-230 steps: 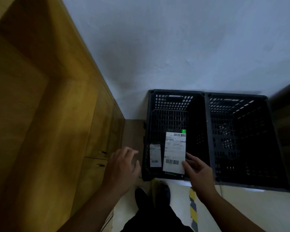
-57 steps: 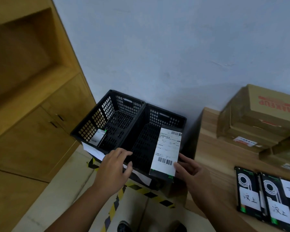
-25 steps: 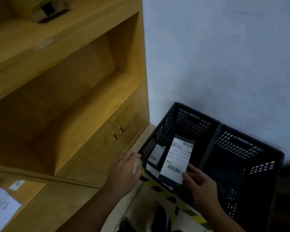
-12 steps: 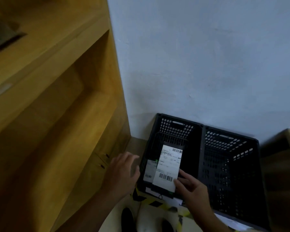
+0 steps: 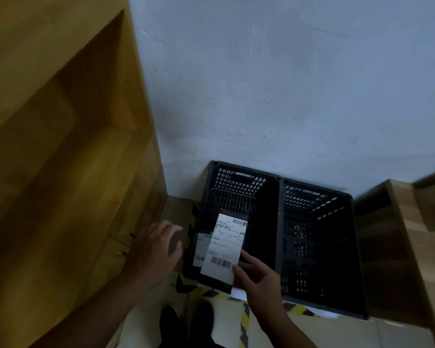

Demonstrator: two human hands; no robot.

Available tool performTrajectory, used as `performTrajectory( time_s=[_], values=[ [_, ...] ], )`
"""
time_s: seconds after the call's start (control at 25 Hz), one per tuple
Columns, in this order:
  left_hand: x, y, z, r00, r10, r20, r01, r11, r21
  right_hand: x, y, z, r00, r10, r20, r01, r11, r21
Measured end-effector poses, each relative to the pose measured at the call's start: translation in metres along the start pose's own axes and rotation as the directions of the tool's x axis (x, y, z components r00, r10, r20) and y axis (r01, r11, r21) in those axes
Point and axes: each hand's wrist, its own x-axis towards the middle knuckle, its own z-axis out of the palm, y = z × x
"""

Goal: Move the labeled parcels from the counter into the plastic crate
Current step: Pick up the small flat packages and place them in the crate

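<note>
Lowering a labeled parcel (image 5: 224, 246) into the left black plastic crate (image 5: 239, 177), the right hand (image 5: 258, 278) pinches its near corner beside another parcel (image 5: 201, 249) already inside. Left hand (image 5: 153, 249) hovers spread, empty. Next, I'd judge: let go.

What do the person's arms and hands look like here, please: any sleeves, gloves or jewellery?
Both the left hand and the right hand are bare, with no gloves. No ring, watch or bracelet shows, though the dim light could hide something small. Both forearms are uncovered down to the bottom edge of the picture, so no sleeve is in view.
</note>
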Motion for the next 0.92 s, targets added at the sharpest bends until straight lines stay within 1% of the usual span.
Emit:
performTrajectory(
  time_s=[0.24, 0.36, 0.48, 0.68, 0.8, 0.92],
  values=[
    [0.014, -0.002, 0.006, 0.999, -0.024, 0.044, 0.025, 1.000, -0.013, 0.024, -0.005, 0.000, 1.000, -0.008, 0.025, 0.009, 0.999, -0.036],
    [0.024, -0.008, 0.010, 0.997, -0.045, 0.065, 0.046, 0.999, -0.013, 0.042, 0.004, 0.000, 0.999, 0.031, 0.029, -0.030, 0.999, -0.043],
    [0.029, -0.020, 0.027, 0.995, -0.073, 0.070, 0.075, 0.997, -0.031, 0.069, 0.029, 0.003, 0.997, 0.070, 0.019, -0.069, 0.995, -0.069],
    [0.027, -0.059, 0.096, 0.991, -0.094, 0.091, 0.097, 0.995, -0.032, 0.144, 0.116, 0.024, 0.992, 0.125, 0.025, -0.120, 0.983, -0.140],
    [0.026, -0.088, 0.144, 0.984, -0.138, 0.115, 0.144, 0.988, -0.047, 0.198, 0.178, 0.041, 0.989, 0.147, 0.031, -0.137, 0.969, -0.206],
    [0.018, -0.118, 0.180, 0.972, -0.197, 0.131, 0.201, 0.979, -0.020, 0.242, 0.234, 0.052, 0.977, 0.206, 0.052, -0.183, 0.942, -0.281]
  ],
)
